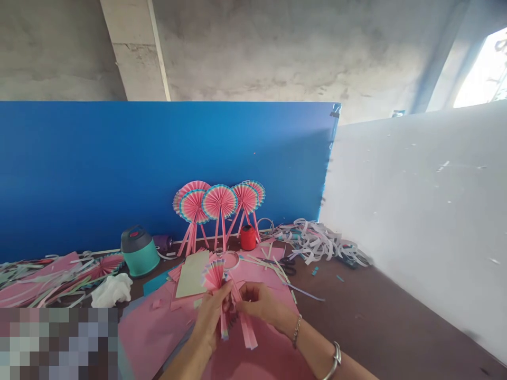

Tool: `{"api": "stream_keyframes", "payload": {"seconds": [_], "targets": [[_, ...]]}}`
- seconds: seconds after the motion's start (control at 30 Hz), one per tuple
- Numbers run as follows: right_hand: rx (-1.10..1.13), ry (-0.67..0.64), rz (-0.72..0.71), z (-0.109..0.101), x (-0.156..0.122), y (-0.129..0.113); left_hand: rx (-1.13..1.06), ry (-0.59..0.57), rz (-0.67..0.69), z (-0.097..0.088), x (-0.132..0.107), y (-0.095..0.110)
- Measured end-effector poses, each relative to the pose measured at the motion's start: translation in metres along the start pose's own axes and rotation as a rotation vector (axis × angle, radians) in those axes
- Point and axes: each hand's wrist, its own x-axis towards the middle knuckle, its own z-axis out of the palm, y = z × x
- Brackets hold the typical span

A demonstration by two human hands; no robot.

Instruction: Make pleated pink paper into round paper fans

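No txt, labels, brands, nos. or signs can be read in the head-cam view, incl. on the table (380,327) & along its back edge.

This looks like a craft workshop in an unfinished building: bare concrete (253,47) shows high beyond the hands (259,303). A blue partition (99,169) stands ahead of them and a white partition (420,200) to their right, making a corner around the counter (380,316). Paper strips (317,243) heap up to either side, scissors (289,260) lie just past the hands, and pleated paper fans (219,201) stand farther off.
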Motion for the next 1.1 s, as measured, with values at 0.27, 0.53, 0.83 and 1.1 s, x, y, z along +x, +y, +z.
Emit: {"api": "stream_keyframes", "payload": {"seconds": [0.27, 0.53, 0.83, 1.1], "targets": [[-0.015, -0.050, 0.057, -0.002, 0.001, 0.001, 0.013, 0.070, 0.051, 0.001, -0.003, 0.010], [0.071, -0.146, 0.070, -0.004, 0.001, 0.005, 0.013, 0.142, 0.107, -0.001, -0.002, 0.015], [0.120, -0.150, -0.027, -0.004, -0.008, -0.007, -0.060, 0.246, 0.179, -0.007, 0.007, 0.014], [-0.240, -0.043, -0.124, 0.005, -0.014, -0.010, -0.110, 0.304, 0.245, -0.011, 0.011, 0.010]]}}
